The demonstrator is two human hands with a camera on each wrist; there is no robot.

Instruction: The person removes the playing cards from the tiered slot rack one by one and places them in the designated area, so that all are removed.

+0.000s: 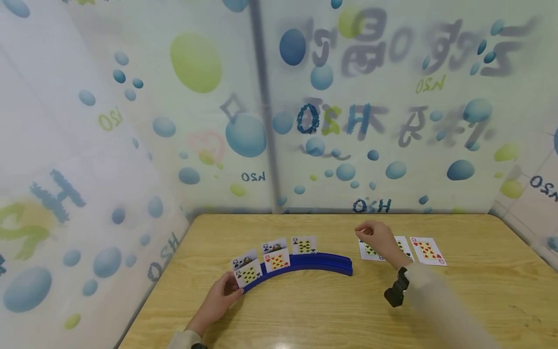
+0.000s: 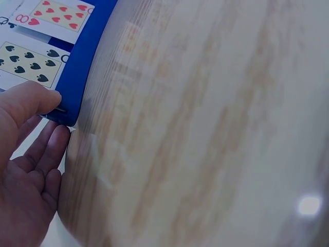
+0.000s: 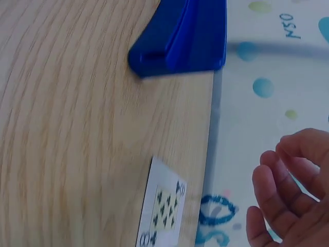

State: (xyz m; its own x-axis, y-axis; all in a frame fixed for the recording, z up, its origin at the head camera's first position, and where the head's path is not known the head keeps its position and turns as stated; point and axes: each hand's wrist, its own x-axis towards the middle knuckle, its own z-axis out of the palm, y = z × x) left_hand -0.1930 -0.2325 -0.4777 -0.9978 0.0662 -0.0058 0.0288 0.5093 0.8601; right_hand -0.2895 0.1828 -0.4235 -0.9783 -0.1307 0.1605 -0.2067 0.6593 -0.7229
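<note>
A curved blue card holder (image 1: 322, 262) stands on the table with several playing cards upright in it. At its left end my left hand (image 1: 220, 295) grips the corner, thumb beside the spade card (image 1: 248, 275) and fingers below. The eight of hearts (image 1: 277, 261) stands beside that card, with queens (image 1: 273, 247) behind. A black-pip card (image 1: 303, 245) stands farther right. Over the cards lying at the right hovers my right hand (image 1: 379, 237), fingers loosely bent and holding nothing. It partly hides a black-pip eight (image 3: 165, 211).
To the right of my right hand, a red-heart card (image 1: 429, 251) lies face up beside another black-pip card (image 1: 404, 246). The wooden table (image 1: 305, 310) meets a pale, bubble-printed curtain (image 1: 392, 194) at its back edge.
</note>
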